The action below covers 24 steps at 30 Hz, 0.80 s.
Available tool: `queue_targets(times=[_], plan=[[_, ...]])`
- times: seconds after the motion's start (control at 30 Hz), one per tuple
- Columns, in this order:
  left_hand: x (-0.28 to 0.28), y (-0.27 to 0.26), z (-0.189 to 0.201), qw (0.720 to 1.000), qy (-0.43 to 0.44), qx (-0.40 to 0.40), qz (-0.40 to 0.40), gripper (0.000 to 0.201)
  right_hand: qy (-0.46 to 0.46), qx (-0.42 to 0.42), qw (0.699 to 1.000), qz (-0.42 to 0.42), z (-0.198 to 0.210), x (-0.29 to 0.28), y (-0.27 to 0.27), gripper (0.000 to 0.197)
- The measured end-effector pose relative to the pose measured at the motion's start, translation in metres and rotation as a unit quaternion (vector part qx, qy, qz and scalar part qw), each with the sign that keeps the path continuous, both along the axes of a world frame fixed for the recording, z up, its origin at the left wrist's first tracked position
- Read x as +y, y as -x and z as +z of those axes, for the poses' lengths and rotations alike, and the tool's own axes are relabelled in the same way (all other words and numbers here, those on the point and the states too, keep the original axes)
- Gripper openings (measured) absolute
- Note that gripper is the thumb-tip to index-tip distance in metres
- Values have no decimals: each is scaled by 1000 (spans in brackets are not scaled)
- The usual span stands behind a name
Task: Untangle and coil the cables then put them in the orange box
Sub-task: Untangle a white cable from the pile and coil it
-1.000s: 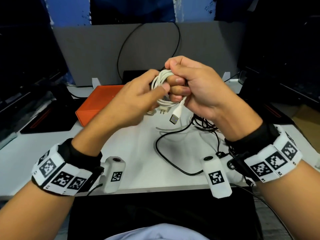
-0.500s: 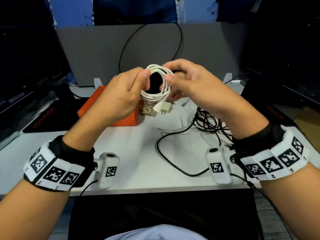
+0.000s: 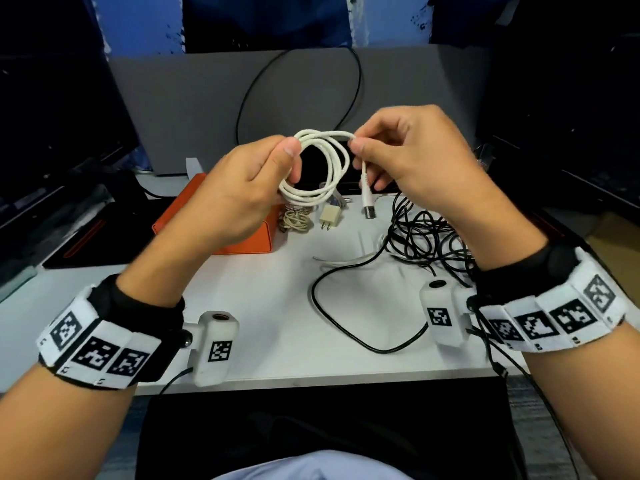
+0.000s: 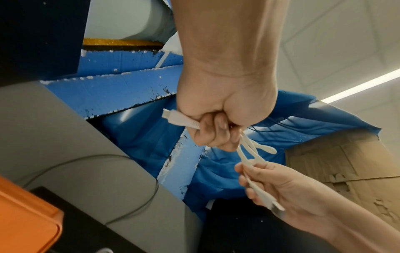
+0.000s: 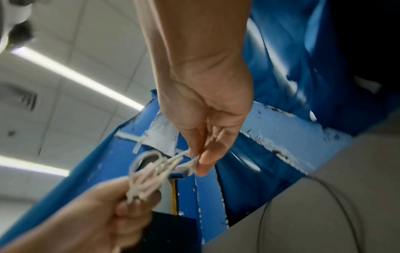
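Observation:
A white cable (image 3: 323, 168), wound into a loose coil, hangs in the air between both hands. My left hand (image 3: 263, 181) grips the coil's left side, thumb on top; one white plug (image 4: 179, 119) sticks out of that fist. My right hand (image 3: 381, 150) pinches the coil's top right, and the cable's other plug (image 3: 367, 206) dangles below it. The orange box (image 3: 242, 237) sits on the white table (image 3: 277, 306) under my left hand. A tangled black cable (image 3: 426, 237) lies on the table to the right.
A small beige coiled cable (image 3: 296, 220) and a beige two-prong adapter (image 3: 329, 216) lie beside the orange box. A grey panel (image 3: 194, 98) with a thin black wire loop stands at the back. Dark monitors flank the table on both sides.
The hands have drawn a little apart and the white coil has opened into a wider loop. One plug end now hangs free under my right hand.

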<state>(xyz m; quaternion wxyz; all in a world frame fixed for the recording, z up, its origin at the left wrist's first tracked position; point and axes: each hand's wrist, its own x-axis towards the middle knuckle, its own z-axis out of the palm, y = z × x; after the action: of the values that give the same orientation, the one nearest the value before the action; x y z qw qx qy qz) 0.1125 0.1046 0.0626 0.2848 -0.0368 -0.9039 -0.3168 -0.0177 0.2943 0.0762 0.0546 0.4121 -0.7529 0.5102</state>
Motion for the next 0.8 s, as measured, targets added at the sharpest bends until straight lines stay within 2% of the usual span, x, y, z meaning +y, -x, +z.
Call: queue_targets(times=[0.03, 0.1, 0.2, 0.33, 0.4, 0.47, 0.6, 0.7, 0.77, 0.8], plan=[[3, 1, -1, 999, -34, -4, -24, 41, 8, 17, 1000, -17, -2, -3, 0, 9], [6, 3, -4, 995, -77, -6, -62, 41, 41, -5, 999, -10, -7, -7, -1, 10], [6, 4, -6, 993, -83, -14, -80, 43, 135, -107, 983, 56, -8, -10, -3, 9], [6, 4, -7, 998, -26, 8, -51, 42, 239, -299, 913, 143, -7, -15, -10, 6], [7, 2, -6, 999, 16, 31, -14, 39, 243, -377, 875, 184, -9, -17, -12, 4], [7, 0, -4, 998, 47, 49, 16, 38, 218, -420, 854, 216, -10, -16, -13, 7], [7, -1, -3, 994, 58, 73, 63, 40, 132, -407, 871, 239, -13, -16, -23, 27], [7, 2, -4, 992, 44, 84, 82, 40, 113, -422, 856, 276, -14, -19, -31, 53], [8, 4, -6, 991, 47, 84, 90, 39, 119, -410, 859, 283, -14, -23, -36, 53], [8, 4, -7, 991, 49, 83, 91, 39, 119, -385, 876, 266, -16, -25, -37, 43]])
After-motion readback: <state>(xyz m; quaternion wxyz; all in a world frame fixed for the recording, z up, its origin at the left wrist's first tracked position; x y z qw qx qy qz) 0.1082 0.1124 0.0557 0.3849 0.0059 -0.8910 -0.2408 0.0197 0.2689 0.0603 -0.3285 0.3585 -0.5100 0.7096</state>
